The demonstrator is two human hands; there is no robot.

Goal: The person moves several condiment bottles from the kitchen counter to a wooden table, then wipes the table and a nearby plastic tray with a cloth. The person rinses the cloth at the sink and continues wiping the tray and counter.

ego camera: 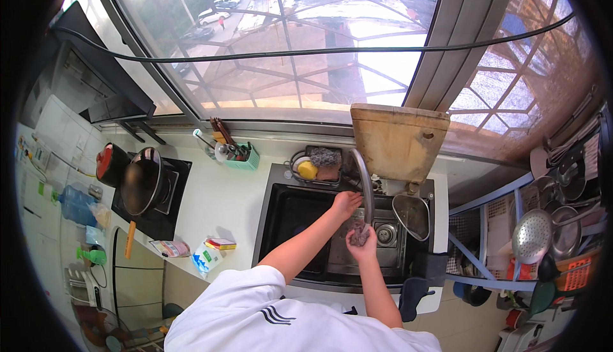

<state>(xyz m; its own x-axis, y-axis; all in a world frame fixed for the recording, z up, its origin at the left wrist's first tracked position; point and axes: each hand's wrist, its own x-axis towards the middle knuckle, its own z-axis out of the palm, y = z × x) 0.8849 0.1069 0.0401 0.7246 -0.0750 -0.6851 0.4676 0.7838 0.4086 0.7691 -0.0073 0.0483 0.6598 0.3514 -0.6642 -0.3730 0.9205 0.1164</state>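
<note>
My right hand [362,246] holds a greyish-brown scouring pad [357,235] under the end of the curved metal faucet [365,179], over the dark kitchen sink [297,278]. My left hand [348,204] is just left of the faucet's neck, palm turned up with fingers apart and nothing seen in it. The round drain [386,234] lies right of my right hand. A triangular strainer basket [413,215] sits at the sink's right corner. Behind the sink, a wire caddy [295,172] holds a yellow sponge [307,170] and a grey scouring pad [325,156].
A wooden cutting board [400,141] leans on the window behind the sink. Left stand a green utensil basket [244,158], packets [207,258] and a wok [141,182] on the stove. Dark cloths [413,299] hang at the front right edge, near a blue rack [493,282].
</note>
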